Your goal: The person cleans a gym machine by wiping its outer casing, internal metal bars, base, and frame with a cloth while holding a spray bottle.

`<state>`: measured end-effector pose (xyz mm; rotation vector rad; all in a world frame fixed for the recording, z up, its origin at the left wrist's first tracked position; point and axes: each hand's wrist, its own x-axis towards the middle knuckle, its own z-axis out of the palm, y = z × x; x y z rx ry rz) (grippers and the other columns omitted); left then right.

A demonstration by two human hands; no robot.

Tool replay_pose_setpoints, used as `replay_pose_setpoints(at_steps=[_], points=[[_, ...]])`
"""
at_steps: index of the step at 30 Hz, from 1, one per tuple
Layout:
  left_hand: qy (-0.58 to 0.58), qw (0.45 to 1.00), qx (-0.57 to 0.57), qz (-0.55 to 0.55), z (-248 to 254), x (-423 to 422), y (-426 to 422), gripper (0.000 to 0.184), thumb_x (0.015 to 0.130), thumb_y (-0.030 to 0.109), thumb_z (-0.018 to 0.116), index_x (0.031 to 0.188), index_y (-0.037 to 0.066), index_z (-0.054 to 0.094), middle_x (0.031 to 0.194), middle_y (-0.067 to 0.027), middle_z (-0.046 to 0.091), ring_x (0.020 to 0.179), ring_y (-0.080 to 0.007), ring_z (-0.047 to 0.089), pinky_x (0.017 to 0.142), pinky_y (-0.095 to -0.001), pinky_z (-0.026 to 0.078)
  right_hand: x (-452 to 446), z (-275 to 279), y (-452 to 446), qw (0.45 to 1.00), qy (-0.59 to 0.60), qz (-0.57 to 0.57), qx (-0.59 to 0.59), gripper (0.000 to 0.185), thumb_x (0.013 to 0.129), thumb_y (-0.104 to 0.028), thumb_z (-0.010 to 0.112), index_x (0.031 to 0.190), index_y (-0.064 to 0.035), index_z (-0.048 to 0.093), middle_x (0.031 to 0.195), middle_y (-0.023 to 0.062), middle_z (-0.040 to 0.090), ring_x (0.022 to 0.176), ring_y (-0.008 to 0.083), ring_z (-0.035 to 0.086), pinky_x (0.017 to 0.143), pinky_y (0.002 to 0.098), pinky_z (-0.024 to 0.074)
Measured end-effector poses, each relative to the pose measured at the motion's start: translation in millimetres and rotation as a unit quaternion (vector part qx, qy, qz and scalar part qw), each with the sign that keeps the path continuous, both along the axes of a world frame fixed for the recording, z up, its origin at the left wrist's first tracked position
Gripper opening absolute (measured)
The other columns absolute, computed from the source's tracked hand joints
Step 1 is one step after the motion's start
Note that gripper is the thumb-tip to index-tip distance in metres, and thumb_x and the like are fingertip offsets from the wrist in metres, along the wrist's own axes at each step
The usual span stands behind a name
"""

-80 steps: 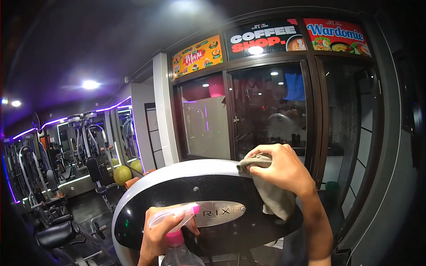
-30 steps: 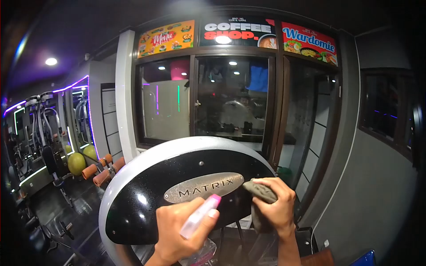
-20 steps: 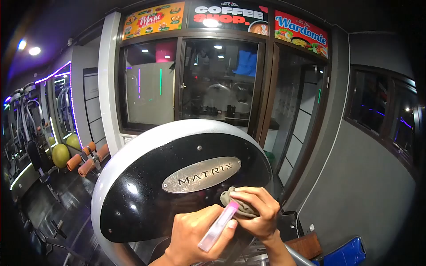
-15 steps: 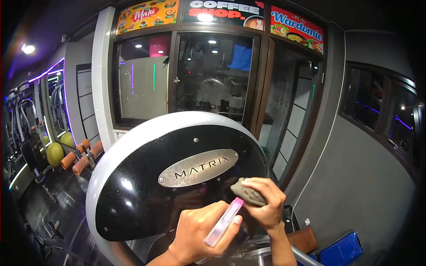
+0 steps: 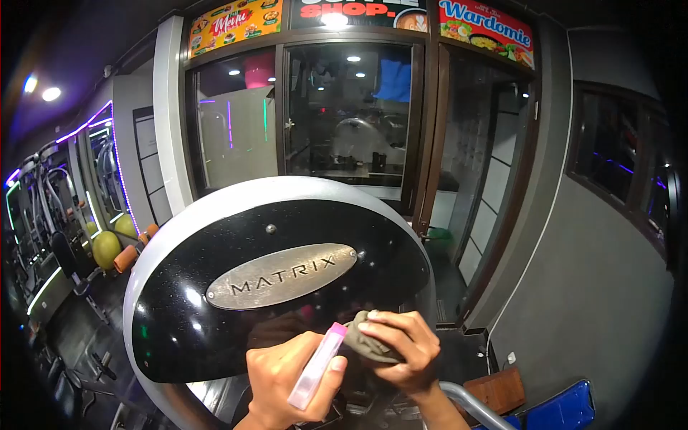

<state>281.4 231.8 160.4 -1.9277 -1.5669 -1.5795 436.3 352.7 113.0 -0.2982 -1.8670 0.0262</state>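
Holding the spray head (image 5: 315, 369): the left hand (image 5: 281, 373) is curled round it below the oval badge (image 5: 283, 276); any bottle underneath is hidden.
Cloth (image 5: 367, 345): bunched and pinched in the right hand (image 5: 410, 355), below the badge and toward its right end.
Nozzle and cloth: the pink tip sits right by the cloth; I cannot tell whether they touch.
Spray-and-wipe step: judging by the pose, wetting the cloth between wipes looks to be in hand.
Next squeeze or wipe: a squeeze would call for the cloth held squarely before the tip; a wipe, for the left hand kept aside and the cloth spread wider.
Black panel (image 5: 172, 287): surrounds the badge, glossy and speckled; contact with the cloth is unclear.
Silver rim (image 5: 301, 188): arches above the badge.
Blue pad (image 5: 559, 410): beyond the hands, low and right of the badge.
Glass doors (image 5: 347, 107): farther off, above the badge.
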Motion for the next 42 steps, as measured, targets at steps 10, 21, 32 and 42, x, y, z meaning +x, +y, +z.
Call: replay_pose_setpoints(at_steps=[10, 21, 32, 42], points=[[-0.006, 1.000, -0.022, 0.016, 19, 16, 16, 0.019, 0.082, 0.018, 0.066, 0.079, 0.000, 0.067, 0.060, -0.0114, 0.058, 0.048, -0.0256, 0.059, 0.049, -0.0316, 0.043, 17, 32, 64, 0.999, 0.035, 0.000, -0.041, 0.050, 0.056, -0.004, 0.085, 0.103, -0.0130, 0.073, 0.102, 0.0043, 0.071, 0.090, 0.0252, 0.067, 0.079, 0.0355, 0.0556], [-0.076, 0.996, -0.038, 0.021, 34, 17, 30, 0.025, 0.088, 0.020, 0.060, 0.084, -0.004, 0.069, 0.065, -0.0109, 0.066, 0.053, -0.0206, 0.064, 0.053, -0.0297, 0.047, 12, 57, 69, 0.994, -0.022, 0.098, -0.034, 0.051, 0.052, -0.006, 0.086, 0.100, -0.0120, 0.074, 0.100, 0.0054, 0.071, 0.086, 0.0251, 0.068, 0.077, 0.0349, 0.0562], [-0.075, 0.996, -0.047, 0.024, 47, 22, 32, 0.027, 0.089, 0.021, 0.058, 0.081, -0.003, 0.069, 0.064, -0.0094, 0.063, 0.051, -0.0174, 0.060, 0.053, -0.0284, 0.045, -32, 105, 90, 0.990, -0.025, 0.130, 0.052, 0.035, 0.066, -0.017, 0.084, 0.098, -0.0138, 0.071, 0.095, 0.0011, 0.067, 0.086, 0.0223, 0.064, 0.075, 0.0357, 0.0548], [-0.139, 0.983, -0.121, 0.024, 46, 21, 37, 0.029, 0.094, 0.021, 0.056, 0.082, -0.002, 0.068, 0.069, -0.0093, 0.064, 0.056, -0.0156, 0.061, 0.057, -0.0276, 0.046, 0, 96, 116, 0.985, -0.062, 0.161, -0.016, 0.034, 0.065, -0.014, 0.083, 0.097, -0.0144, 0.072, 0.094, 0.0025, 0.066, 0.088, 0.0244, 0.066, 0.078, 0.0374, 0.0551]])
